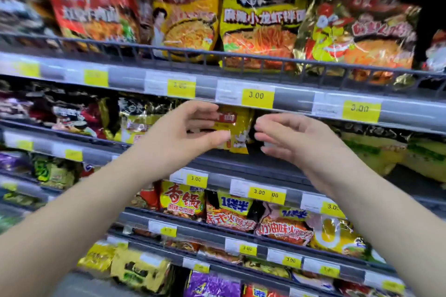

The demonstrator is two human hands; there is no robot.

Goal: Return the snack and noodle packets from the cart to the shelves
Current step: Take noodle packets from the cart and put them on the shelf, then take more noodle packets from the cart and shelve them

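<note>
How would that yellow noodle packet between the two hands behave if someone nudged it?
The yellow noodle packet has glossy, crinkled film, so it is probably light, a little slippery and floppy at the edges. It stands on its narrow bottom edge on the shelf, so a nudge would likely tip it rather than slide it.

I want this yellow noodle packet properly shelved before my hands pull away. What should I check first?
1. Yellow packet standing on the shelf: ok.
2. Its bottom inside the shelf's front edge: ok.
3. Right hand clear of the packet: ok, apart from it and holding nothing.
4. Left hand clear of the packet: cannot tell, its fingers overlap the left edge.
5. Same product as the neighbouring packets: cannot tell, blurred.
</note>
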